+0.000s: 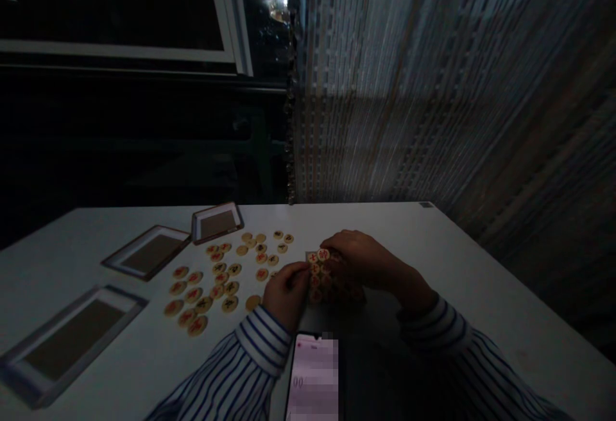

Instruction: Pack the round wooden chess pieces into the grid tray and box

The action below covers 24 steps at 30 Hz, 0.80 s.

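Between my hands lies a small box or tray with rows of round Chinese chess pieces in it, partly shaded. My right hand arches over it from the right, thumb and index finger closed round a Chinese chess piece with a red character, at the far edge. At the left edge is my left hand, its thumb and forefinger pinched together; whatever is between the tips is hidden. Left of it, many loose Chinese chess pieces lie spread on the white table, with red or black characters, some blank side up.
Three shallow rectangular frames or lids, a near one, a middle one and a far one, lie at the left. A lit phone is near me. A string curtain hangs behind the table. The room is dim.
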### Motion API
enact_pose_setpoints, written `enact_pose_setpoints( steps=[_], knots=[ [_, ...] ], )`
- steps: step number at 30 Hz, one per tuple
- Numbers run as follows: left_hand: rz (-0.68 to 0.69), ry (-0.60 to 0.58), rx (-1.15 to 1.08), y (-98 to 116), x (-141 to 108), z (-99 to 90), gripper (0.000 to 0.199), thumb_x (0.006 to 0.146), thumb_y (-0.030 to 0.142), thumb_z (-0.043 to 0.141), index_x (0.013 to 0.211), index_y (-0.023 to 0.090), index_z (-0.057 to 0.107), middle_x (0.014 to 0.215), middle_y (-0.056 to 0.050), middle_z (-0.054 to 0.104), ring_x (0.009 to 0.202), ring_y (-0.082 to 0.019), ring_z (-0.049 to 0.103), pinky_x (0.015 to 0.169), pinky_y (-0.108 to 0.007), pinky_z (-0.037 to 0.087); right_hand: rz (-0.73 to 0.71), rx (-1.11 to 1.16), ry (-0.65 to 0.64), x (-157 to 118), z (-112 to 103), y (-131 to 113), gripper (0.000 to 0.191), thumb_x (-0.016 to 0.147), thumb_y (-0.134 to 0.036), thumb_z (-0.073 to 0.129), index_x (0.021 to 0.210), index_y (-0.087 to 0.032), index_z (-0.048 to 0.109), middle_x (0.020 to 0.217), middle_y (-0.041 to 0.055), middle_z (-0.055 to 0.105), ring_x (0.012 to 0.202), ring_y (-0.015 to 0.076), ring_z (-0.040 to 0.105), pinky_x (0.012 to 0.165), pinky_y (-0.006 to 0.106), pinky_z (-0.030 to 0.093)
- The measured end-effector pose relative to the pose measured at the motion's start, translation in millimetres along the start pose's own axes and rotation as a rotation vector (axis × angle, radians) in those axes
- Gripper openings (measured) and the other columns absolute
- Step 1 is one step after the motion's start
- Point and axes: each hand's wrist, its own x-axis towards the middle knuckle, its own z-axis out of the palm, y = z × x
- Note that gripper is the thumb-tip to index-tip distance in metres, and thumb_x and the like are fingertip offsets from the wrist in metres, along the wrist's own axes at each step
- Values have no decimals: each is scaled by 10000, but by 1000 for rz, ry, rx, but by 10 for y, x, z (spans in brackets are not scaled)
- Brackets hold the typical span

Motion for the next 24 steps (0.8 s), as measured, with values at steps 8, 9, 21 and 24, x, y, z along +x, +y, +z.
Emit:
enact_pose_setpoints(
  steps=[8,9,21,24],
  knots=[
    [64,-73,41,-77,1,13,216,725,230,505,891,156,621,1012,-82,625,961,-175,561,883,-339,421,21,-23,11,-54,-35,103,287,799,-312,456,1028,-171,555,958,67,613,890,195,526,767,308,360],
    [63,-75,52,-77,-1,15,219,723,226,506,894,157,624,1024,-83,621,971,-177,557,891,-343,416,33,-25,9,-64,-39,119,296,795,-315,461,1038,-173,551,968,67,612,900,197,526,772,308,358],
    [46,-60,100,-81,-34,33,222,698,215,522,882,194,645,1049,-71,615,989,-195,553,904,-380,404,176,-51,-88,-97,21,356,293,797,-333,438,998,-178,584,922,72,627,853,193,549,727,276,347],
    [47,-60,96,-95,-34,33,224,703,209,517,886,187,644,1047,-76,617,992,-196,553,905,-381,404,160,-42,-81,-114,59,419,283,804,-328,422,980,-184,590,904,67,631,826,182,553,704,267,352]
  ],
)
